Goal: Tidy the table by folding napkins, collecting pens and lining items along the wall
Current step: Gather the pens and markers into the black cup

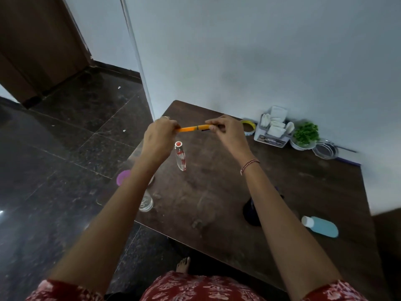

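The dark wooden table (217,192) stood with its far edge against the wall (260,61). Along that edge sat a yellow tape roll (248,127), a white holder (271,139) of folded napkins (276,122), a bowl of greens (305,135) and a steel dish (325,151), each just beside the next. A small clear bottle (181,157) with a red cap stood left of the middle. A clear container (146,203) stood at the left edge, with a purple lid (123,178) up and left of it; whether the lid topped it could not be told. A dark object (249,211), partly hidden, sat toward the right, with a blue bottle (321,227) on its side near it.
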Demonstrator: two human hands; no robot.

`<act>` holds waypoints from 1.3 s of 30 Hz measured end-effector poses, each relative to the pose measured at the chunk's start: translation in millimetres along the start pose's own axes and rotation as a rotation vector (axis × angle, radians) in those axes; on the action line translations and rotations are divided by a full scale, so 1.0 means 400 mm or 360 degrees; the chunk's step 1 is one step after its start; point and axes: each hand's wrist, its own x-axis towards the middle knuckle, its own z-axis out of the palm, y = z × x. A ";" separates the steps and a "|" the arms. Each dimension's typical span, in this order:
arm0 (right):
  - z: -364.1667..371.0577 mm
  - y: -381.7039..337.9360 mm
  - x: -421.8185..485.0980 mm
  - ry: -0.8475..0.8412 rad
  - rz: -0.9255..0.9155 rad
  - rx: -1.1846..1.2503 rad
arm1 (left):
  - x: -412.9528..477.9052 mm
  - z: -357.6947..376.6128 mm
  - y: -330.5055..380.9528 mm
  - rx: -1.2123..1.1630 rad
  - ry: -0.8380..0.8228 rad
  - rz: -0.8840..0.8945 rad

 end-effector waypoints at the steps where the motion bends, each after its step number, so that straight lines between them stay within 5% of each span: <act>1: -0.019 0.014 -0.017 0.0033 0.0042 0.0033 | -0.002 0.010 0.022 -0.0004 -0.0033 0.0029; 10: -0.177 0.125 -0.164 0.0374 0.0542 0.0587 | -0.043 0.106 0.211 -0.0082 -0.0270 0.0227; 20: -0.291 0.161 -0.289 0.0683 0.0653 0.0695 | -0.127 0.205 0.359 -0.0344 -0.0580 0.0355; 39: -0.330 0.180 -0.401 0.0447 0.0526 0.0130 | -0.203 0.278 0.472 -0.0850 -0.0630 0.0313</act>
